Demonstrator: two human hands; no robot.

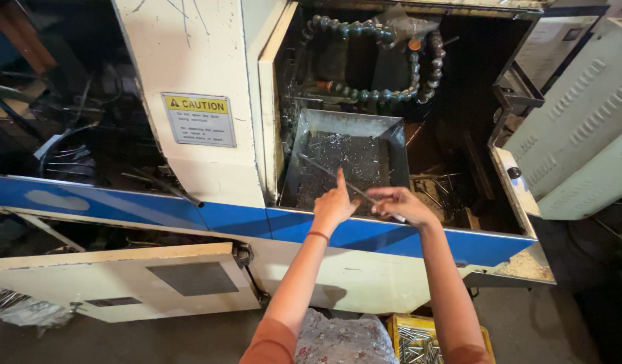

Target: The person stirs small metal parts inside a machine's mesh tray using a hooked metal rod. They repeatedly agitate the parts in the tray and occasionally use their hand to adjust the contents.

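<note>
Both hands reach into the open machine bay. The right hand (400, 203) pinches the near end of a thin metal rod (338, 178), thumb and fingers closed around it. The rod runs up and left from that hand, slanting over the metal tray (392, 135), its far end low among the shavings (345, 158).

The left hand (332, 205) sits just beside the rod near its middle, forefinger straight up, other fingers loosely curled; whether it touches the rod I cannot tell.

Handling, as a judgement: the rod looks stiff, light for its length, likely oily and slick from the machine. Held at one end it will tend to tip, so a second hold nearer the middle would steady it. The shavings look sharp; keep fingertips off them.

A segmented coolant hose (365, 28) loops above the tray. A yellow crate (419, 340) of metal pieces sits on the floor below.
</note>
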